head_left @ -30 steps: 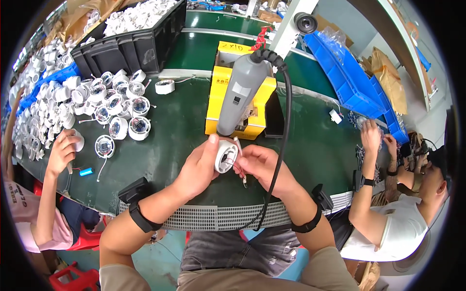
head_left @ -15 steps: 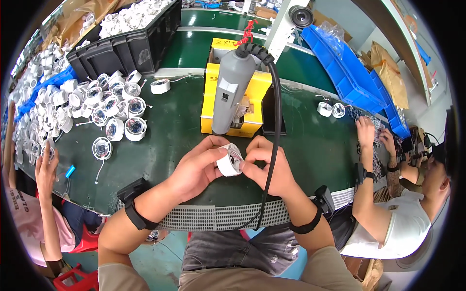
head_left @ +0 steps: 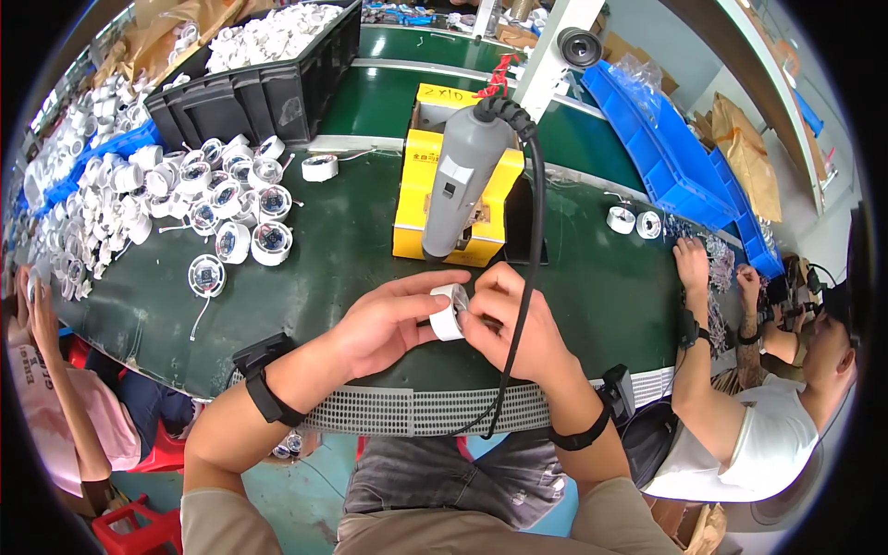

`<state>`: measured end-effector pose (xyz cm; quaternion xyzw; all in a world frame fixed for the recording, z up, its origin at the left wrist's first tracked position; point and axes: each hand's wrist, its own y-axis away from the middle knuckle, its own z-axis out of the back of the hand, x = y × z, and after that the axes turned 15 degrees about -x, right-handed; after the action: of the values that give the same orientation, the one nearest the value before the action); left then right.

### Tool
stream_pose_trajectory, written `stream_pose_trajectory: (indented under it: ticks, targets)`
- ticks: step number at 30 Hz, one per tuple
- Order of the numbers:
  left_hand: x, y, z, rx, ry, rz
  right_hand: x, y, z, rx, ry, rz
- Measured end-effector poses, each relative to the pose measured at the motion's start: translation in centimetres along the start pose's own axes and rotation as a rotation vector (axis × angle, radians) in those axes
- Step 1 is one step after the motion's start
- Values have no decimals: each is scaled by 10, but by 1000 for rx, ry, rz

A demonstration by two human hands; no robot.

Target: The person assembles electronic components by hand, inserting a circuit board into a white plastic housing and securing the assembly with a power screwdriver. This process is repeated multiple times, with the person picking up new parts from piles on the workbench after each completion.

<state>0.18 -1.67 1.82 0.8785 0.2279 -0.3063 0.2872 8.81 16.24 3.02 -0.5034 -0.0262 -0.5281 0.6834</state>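
A short white round plastic housing is held just above the green worktop, its open side toward the right. My left hand is closed on its outer wall, thumb on the near side and index finger stretched past the top. At the open side my right hand has its fingertips pinched together, pressed to the rim and inside. What those fingertips hold, if anything, is hidden. Just beyond my hands hangs a grey electric screwdriver in front of a yellow box-shaped stand. Its black cable runs down past my right hand.
Many white housings with wires lie heaped at the left, by a black crate of white parts. Blue bins stand at the far right, two housings near them. Co-workers' hands work at both sides.
The housing has turned in my hands, its open side now more to the right. My left index finger has straightened. The left co-worker now raises a white part, and the view has shifted slightly.
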Motion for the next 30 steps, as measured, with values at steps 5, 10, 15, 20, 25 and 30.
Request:
stream_pose_trajectory:
  ticks: [5,10,15,20,25,30]
  targets:
    - [2,-3,5,-60,146,-59,7,-10,4,-119,-9,-161]
    - [4,-2,5,-70,164,-132,-10,-11,18,-193,118,169]
    - [14,-1,8,3,267,-243,1,-7,17,27,-338,-365]
    - [14,2,-1,92,234,-295,7,0,2,-82,-723,-741]
    - [11,5,-2,145,164,-272,8,2,-10,-121,-565,-492]
    - [18,2,-2,123,179,-306,10,10,-18,-170,-401,-491]
